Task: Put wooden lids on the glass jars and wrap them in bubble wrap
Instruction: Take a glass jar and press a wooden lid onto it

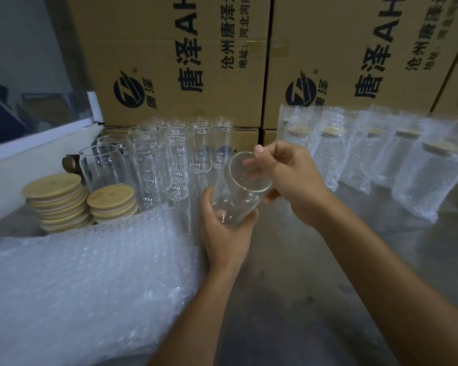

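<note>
Glass jar [239,191], lidless and tilted, sits above the surface [288,273]; left hand [226,233] fingers grip its base, right hand [288,178] fingers curl over its rim. Beyond the left fingers stand bare jars [169,159], lid stacks [61,202] and bubble wrap [90,281]; wrapped jars [381,154] line up past the right fingers.

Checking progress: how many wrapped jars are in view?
5, standing in a row on the right before the boxes: first, second, third, fourth, fifth. More may lie beyond the frame's right edge.
</note>
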`<state>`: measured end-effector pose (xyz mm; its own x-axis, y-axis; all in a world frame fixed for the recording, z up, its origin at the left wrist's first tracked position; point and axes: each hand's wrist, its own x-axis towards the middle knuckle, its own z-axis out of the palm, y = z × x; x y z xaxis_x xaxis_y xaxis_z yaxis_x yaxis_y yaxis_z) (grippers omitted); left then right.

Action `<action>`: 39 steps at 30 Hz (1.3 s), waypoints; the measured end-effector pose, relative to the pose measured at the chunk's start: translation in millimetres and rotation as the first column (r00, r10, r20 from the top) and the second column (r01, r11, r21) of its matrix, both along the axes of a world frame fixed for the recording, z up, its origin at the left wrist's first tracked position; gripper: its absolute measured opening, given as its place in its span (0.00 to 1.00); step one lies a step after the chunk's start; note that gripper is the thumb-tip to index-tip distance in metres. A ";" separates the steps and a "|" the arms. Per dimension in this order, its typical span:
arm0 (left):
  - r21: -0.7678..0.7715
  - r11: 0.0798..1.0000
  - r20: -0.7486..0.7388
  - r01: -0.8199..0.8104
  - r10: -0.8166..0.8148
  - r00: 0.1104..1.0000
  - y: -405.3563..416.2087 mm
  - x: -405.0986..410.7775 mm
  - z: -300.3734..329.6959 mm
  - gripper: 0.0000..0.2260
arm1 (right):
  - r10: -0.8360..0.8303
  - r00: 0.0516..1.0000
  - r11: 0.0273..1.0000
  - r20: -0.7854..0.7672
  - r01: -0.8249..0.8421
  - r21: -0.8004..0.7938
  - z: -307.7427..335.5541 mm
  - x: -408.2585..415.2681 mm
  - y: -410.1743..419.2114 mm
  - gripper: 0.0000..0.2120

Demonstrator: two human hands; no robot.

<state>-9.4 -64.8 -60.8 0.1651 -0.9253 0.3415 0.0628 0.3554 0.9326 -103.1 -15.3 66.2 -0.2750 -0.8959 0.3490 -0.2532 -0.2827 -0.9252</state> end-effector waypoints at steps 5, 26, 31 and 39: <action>0.071 0.997 0.058 -0.001 -0.003 0.998 -0.2 -0.8 -1.6 0.44 | 0.102 0.992 0.993 0.068 -0.106 0.058 2.1 -8.0 -2.6 0.11; 0.054 0.998 0.129 -0.035 0.028 0.991 4.9 -1.3 2.1 0.39 | 0.019 0.999 0.999 0.041 -0.020 0.033 -4.0 -8.8 -5.2 0.13; 0.014 0.999 0.150 -0.040 0.038 0.988 5.5 -2.6 1.1 0.39 | -0.057 0.998 0.996 0.010 0.057 0.065 -7.6 -9.7 -7.6 0.21; 0.033 0.997 0.171 -0.068 0.061 0.983 4.3 -0.7 1.7 0.40 | 0.060 0.997 0.994 -0.041 -0.056 0.089 -4.1 -7.3 -4.5 0.25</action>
